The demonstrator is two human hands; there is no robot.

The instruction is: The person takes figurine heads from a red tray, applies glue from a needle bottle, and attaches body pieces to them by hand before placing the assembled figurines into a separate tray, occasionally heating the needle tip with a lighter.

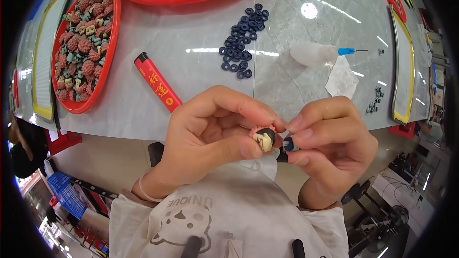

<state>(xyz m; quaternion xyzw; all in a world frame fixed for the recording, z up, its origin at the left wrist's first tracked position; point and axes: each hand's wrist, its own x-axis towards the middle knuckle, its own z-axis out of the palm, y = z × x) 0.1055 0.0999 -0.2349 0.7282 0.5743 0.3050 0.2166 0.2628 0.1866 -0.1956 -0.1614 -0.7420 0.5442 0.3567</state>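
Hands [275,136] hold figurine [264,138] off table edge [143,131].

Pale grey marble-look tabletop [191,28] w/ a seam down the middle, glossy, ceiling lights glaring off it top right. Beige tiled floor [105,157] below the front edge. Blue plastic crate [67,193] lower left, black-framed metal stand w/ round weights [368,210] lower right. Room edges too warped to read.

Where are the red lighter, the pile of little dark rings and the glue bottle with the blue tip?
red lighter [157,87], head view, middle of its body.
pile of dark rings [241,40], head view, centre of the pile.
glue bottle [313,53], head view, its white body.
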